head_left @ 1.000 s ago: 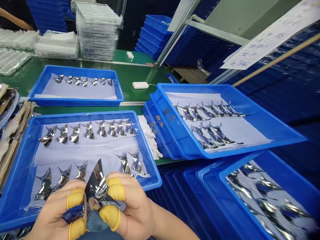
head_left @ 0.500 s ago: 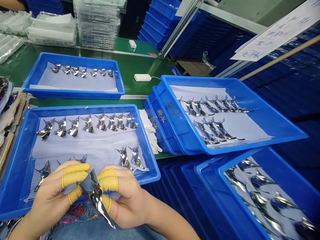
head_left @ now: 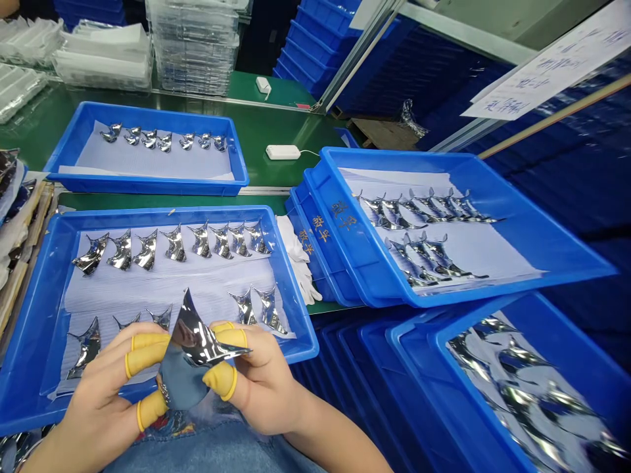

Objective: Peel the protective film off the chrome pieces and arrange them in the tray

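Observation:
Both hands hold a curved, mirror-bright, fin-shaped metal or foil piece [head_left: 190, 348] up by its edges, above the near edge of a blue plastic tray [head_left: 162, 213]. My left hand [head_left: 98, 387] grips its left side, and my right hand [head_left: 261, 381] pinches its right side. Yellow rubber finger cots [head_left: 148, 349] cover several fingertips. Similar shiny pieces [head_left: 172, 243] lie in rows on white sheets in the tray, close behind my fingers. Part of the near row is hidden by my hands.
A tilted blue tray [head_left: 444, 164] of shiny pieces rests on stacked trays at right, with white gloves [head_left: 298, 259] beside it. Another filled tray [head_left: 493, 315] sits lower right, and a third [head_left: 148, 112] stands on the green bench behind. Clear plastic trays [head_left: 194, 46] are stacked at the back.
The shiny piece has turned in my fingers, its pointed tip now rising upward instead of hanging down. My hands have shifted slightly apart, and the view has barely moved.

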Demonstrator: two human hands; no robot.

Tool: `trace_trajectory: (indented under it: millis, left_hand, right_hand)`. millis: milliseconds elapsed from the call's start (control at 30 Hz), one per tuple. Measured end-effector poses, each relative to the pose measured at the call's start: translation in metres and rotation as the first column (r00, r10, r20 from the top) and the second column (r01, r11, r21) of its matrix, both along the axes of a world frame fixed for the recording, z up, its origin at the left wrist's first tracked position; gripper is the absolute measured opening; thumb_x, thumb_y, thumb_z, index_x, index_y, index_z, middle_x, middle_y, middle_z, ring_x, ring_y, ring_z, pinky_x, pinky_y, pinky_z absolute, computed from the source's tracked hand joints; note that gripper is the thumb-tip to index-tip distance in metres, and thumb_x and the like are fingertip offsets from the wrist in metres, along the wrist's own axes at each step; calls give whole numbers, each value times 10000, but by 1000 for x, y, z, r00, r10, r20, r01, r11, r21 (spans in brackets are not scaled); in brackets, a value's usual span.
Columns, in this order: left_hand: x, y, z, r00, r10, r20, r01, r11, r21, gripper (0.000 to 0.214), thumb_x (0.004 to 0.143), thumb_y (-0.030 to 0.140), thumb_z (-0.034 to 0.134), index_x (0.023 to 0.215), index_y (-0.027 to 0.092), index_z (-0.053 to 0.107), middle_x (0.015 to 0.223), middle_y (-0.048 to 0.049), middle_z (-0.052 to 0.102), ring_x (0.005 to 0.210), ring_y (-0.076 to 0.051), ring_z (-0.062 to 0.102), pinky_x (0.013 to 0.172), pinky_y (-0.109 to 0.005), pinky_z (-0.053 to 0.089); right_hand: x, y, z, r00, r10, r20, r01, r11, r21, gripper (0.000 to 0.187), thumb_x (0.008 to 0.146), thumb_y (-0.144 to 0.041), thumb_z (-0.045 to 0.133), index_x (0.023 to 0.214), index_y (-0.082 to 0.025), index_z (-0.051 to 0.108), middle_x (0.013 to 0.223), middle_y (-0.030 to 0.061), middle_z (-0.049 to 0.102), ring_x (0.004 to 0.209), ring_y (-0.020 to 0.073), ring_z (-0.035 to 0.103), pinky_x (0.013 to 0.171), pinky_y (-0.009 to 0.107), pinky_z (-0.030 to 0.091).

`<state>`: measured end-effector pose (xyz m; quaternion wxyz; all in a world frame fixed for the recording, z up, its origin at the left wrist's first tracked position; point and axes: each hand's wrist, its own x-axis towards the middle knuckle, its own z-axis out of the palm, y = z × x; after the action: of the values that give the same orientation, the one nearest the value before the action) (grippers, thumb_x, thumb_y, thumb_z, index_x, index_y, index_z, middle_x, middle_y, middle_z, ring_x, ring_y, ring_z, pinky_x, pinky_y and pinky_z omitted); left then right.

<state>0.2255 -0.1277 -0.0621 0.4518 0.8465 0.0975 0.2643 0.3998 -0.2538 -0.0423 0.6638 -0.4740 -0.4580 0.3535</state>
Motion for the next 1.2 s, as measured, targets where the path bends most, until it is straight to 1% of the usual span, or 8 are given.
trace_trajectory:
  millis: [100, 233, 367, 533, 700, 867, 1033, 1200]
  left_hand:
    - [0, 0, -1, 1000, -2, 14, 2, 1000, 2, 334, 873, 204, 723, 1203, 228, 677, 1065, -86, 755, 1021, -215, 663, 851, -287, 579]
    - [-1, 0, 0, 999, -37, 13, 37, 999, -1, 353, 869, 158, 711, 1212, 227, 670, 1047, -84, 758, 1031, -226, 653, 850, -309, 579]
    - [-1, 0, 2, 999, -52, 2, 52, 999, -11, 348, 838, 108, 716, 1159, 238, 689, 1003, -70, 770, 997, -232, 675, 820, -315, 584]
    - [4, -1, 9, 998, -52, 40, 53, 998, -17, 253, 820, 84, 727, 1026, 231, 726, 895, -60, 769, 900, -218, 695, 727, -289, 597]
    - [6, -2, 14, 996, -56, 65, 58, 998, -29, 146, 843, 70, 688, 898, 204, 706, 801, -48, 750, 861, -196, 681, 751, -281, 592]
    - [5, -4, 14, 996, -84, 43, 86, 996, -30, 189, 834, 35, 664, 911, 205, 692, 833, -53, 748, 871, -194, 674, 736, -277, 596]
    - [4, -7, 13, 996, -75, 42, 78, 994, -75, 199, 842, 59, 679, 961, 216, 707, 905, -63, 769, 857, -206, 696, 710, -296, 603]
    - [6, -9, 18, 996, -77, 42, 82, 985, -149, 102, 883, 139, 696, 955, 212, 695, 859, -52, 761, 757, -183, 702, 712, -310, 621]
  right_hand:
    - [-2, 0, 1, 983, 33, -180, -45, 997, -64, 235, 906, -380, 661, 788, -177, 653, 723, 23, 616, 678, 141, 564, 635, 275, 488]
    - [-5, -3, 0, 939, -10, -345, -52, 984, -169, 285, 823, -439, 760, 750, -179, 666, 720, 19, 639, 662, 136, 559, 692, 305, 501]
    - [-6, -5, -3, 895, -71, -440, -53, 963, -263, 327, 716, -458, 850, 726, -187, 666, 670, 4, 630, 584, 120, 534, 603, 282, 488]
    - [-7, -4, -4, 855, -110, -507, -29, 965, -259, 330, 729, -466, 835, 728, -198, 642, 687, 9, 631, 563, 111, 541, 480, 231, 445]
    - [-8, -1, -4, 808, -87, -582, -73, 967, -246, 352, 726, -482, 834, 742, -202, 622, 630, -29, 596, 494, 99, 533, 503, 252, 492]
    - [-7, -1, -6, 786, -83, -612, -68, 973, -219, 326, 739, -456, 838, 755, -204, 630, 618, -41, 587, 468, 91, 527, 456, 229, 452]
    - [-6, 2, -8, 765, -112, -634, -55, 970, -238, 343, 724, -455, 845, 756, -200, 616, 588, -60, 571, 453, 82, 488, 493, 240, 470]
    - [-6, 9, -10, 681, -140, -719, -93, 957, -275, 382, 682, -472, 866, 743, -185, 622, 576, -51, 592, 473, 89, 496, 516, 240, 447]
